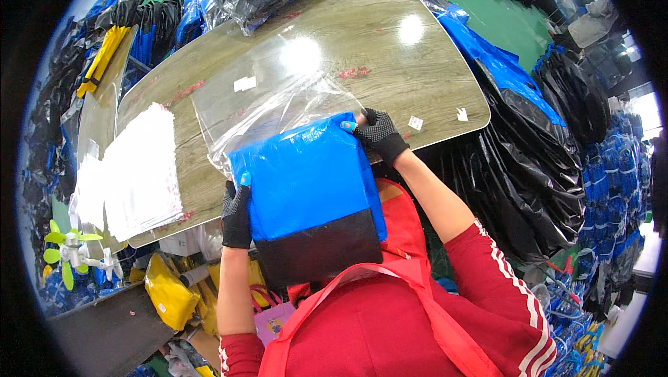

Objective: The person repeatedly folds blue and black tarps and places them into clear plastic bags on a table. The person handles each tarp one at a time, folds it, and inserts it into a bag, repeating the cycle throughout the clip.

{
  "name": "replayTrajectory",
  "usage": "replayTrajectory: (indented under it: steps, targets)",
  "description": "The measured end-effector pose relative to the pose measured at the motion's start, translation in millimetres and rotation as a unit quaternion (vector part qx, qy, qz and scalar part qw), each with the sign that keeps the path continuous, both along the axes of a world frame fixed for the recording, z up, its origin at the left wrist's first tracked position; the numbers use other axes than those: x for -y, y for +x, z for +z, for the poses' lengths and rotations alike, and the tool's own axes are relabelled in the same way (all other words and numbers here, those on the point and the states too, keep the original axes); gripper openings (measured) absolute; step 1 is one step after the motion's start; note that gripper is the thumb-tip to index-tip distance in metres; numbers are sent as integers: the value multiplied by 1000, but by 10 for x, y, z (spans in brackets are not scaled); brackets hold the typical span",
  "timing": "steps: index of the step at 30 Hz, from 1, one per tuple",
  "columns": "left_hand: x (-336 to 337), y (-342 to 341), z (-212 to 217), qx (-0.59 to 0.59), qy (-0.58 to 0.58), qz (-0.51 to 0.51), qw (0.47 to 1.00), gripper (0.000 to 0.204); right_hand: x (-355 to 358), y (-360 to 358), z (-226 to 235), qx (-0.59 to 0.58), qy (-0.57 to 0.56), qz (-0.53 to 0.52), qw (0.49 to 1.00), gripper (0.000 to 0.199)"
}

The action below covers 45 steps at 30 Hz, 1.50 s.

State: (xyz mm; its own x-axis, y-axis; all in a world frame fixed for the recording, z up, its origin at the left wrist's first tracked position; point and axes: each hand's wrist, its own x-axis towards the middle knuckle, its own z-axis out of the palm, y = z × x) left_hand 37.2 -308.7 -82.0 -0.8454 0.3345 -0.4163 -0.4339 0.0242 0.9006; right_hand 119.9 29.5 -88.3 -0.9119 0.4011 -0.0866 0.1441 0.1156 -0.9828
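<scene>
Left hand (236, 215): wearing a black dotted glove, it is clamping the left edge of the blue and black folded bag (313, 196), fingers wrapped round the side.
Right hand (379, 135): gloved alike, it is pinching the bag's upper right corner where the clear plastic sleeve (278, 99) opens.
Bag: it is lying against the person's chest at the near edge of the wooden table (390, 50), its blue end sitting partly inside the sleeve.
Sleeve: it is spreading flat and glossy across the table beyond the bag.
Doing it well: keeping both corners level and the sleeve mouth wide is probably what lets the bag slide in without bunching.
Nearby: a white stack of sheets (142, 168) is resting at the left.
</scene>
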Motion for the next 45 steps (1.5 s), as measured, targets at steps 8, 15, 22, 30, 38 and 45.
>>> replayTrajectory:
  steps: [8,15,22,30,38,45]
  targets:
    - [-95,93,195,-31,-8,-17,999,55,-202,240,215,-88,213,-80,970,57]
    - [49,-173,-66,-152,4,-8,988,62,-201,-55,-95,22,-46,110,993,30]
    - [123,-239,-109,-228,-31,-29,973,68,-4,141,84,-11,-171,67,983,35]
    - [65,-100,188,-55,84,21,995,37,44,-29,254,21,-98,153,983,31]
    - [-22,-149,217,21,30,27,999,53,147,-36,77,-20,-344,28,938,22]
    - [-40,-91,248,-31,38,24,999,54,112,-44,58,-69,-124,-21,990,18]
